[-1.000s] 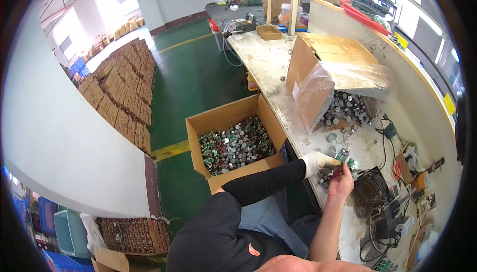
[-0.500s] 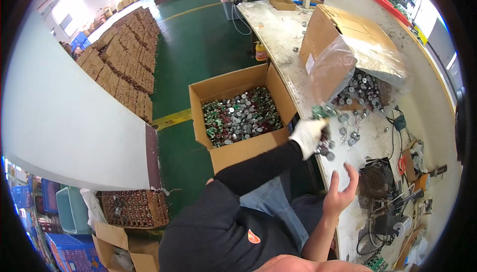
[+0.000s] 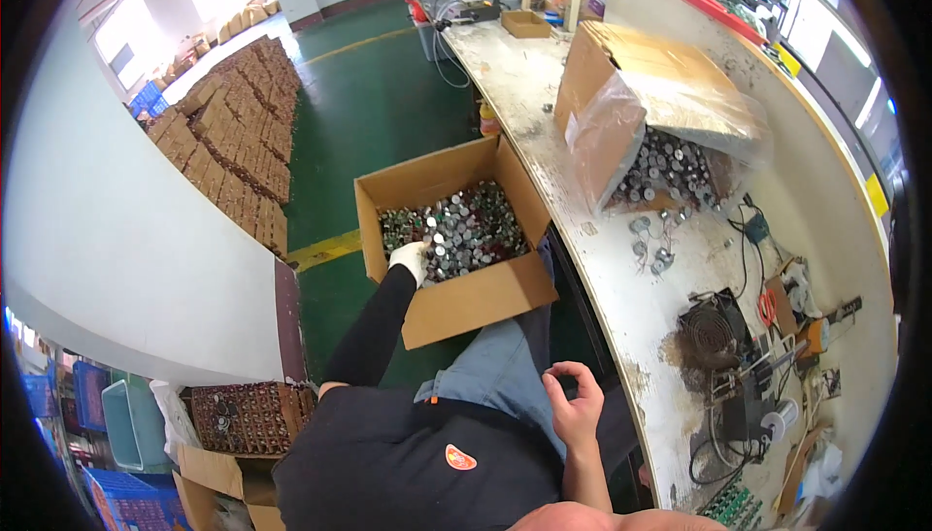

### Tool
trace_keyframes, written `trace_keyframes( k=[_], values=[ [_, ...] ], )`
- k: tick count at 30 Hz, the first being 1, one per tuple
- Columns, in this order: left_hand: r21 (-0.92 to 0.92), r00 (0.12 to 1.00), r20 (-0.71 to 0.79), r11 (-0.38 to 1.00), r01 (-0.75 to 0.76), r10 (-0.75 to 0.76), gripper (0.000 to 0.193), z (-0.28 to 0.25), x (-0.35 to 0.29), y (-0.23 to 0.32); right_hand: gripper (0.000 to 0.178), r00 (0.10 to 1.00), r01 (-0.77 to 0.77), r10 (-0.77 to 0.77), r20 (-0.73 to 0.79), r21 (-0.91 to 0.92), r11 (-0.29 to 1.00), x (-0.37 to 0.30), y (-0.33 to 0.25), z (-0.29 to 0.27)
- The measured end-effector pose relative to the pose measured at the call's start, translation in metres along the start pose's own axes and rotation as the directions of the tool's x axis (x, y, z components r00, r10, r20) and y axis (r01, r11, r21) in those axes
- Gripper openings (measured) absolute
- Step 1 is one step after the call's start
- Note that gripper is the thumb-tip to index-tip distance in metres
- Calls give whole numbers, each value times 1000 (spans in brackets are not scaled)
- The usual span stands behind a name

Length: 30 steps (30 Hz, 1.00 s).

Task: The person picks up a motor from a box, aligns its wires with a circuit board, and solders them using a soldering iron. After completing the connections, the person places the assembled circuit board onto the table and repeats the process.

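Reaching into the open cardboard box (image 3: pixel 466 303) beside our knee, our gloved left hand (image 3: pixel 410 260) rests on the heap of small metal parts (image 3: pixel 456 232), its grip hidden from us; our bare right hand (image 3: pixel 575 403) hovers empty, fingers loosely curled. We judge these parts hard, light singly, best pinched around the body, much like the pile spilling from the bagged box (image 3: pixel 660 133) on the bench (image 3: pixel 544 94).

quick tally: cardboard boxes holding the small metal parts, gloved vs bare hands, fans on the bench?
Cardboard boxes with parts: 2 – open box on the floor, tipped box on the bench
Gloved hands: 1 – left hand, in the floor box
Bare hands: 1 – right hand, empty, over the lap
Fans: 1 – black fan
Total: 5
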<state>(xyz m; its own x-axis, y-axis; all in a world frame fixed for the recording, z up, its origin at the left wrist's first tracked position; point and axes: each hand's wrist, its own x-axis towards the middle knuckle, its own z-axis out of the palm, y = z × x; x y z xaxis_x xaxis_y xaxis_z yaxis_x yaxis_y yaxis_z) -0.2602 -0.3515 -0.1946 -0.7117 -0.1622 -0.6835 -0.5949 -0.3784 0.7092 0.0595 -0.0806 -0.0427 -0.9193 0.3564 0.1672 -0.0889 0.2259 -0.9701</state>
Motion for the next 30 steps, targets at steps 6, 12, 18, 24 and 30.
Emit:
trace_keyframes(
  k=[6,12,18,24,30],
  values=[
    [293,864,378,843,-451,331,37,39,-125,-36,15,988,-155,157,-4,151,976,-33,20,-15],
    [443,729,667,707,-551,151,35,89,-205,-46,13,953,-251,288,-90,296,922,-72,30,-51],
    [304,541,787,576,-759,296,30,114,-246,-28,8,859,-321,449,-245,424,847,-98,31,-87],
    [84,106,898,71,-994,427,27,220,-242,-29,9,806,-258,463,-369,485,836,-114,26,-90],
    [95,-1,928,-241,-966,372,28,311,-222,-52,12,799,-257,450,-398,450,855,-134,9,-113]
  ],
)
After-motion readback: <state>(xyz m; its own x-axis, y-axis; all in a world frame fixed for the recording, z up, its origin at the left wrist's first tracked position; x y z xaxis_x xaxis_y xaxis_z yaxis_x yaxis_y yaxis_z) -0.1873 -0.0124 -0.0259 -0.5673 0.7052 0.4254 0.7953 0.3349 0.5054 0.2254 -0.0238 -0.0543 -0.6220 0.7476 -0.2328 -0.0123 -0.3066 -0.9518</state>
